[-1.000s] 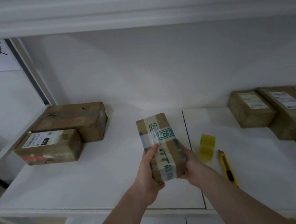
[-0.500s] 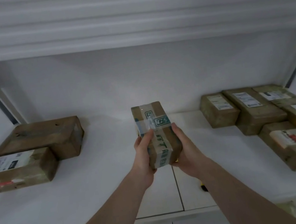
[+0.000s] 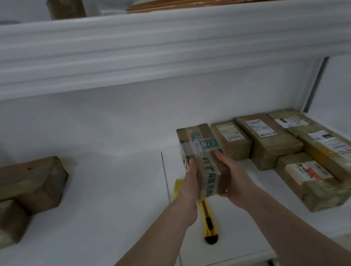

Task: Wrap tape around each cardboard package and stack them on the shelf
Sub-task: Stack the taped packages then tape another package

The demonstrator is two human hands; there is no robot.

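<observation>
A taped package (image 3: pixel 204 162) is held above the shelf (image 3: pixel 113 210), gripped between the left hand (image 3: pixel 189 187) and the right hand (image 3: pixel 234 181), whose fingers are curled round its long sides. Just beside it to the right, five packages (image 3: pixel 267 142) are laid together; two more (image 3: pixel 19 192) are seen at the left. One yellow knife (image 3: pixel 208 223) lies beneath the wrists.

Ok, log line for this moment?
phase: placing | both hands grip taped package | beside right-hand package group | utility knife on shelf
</observation>
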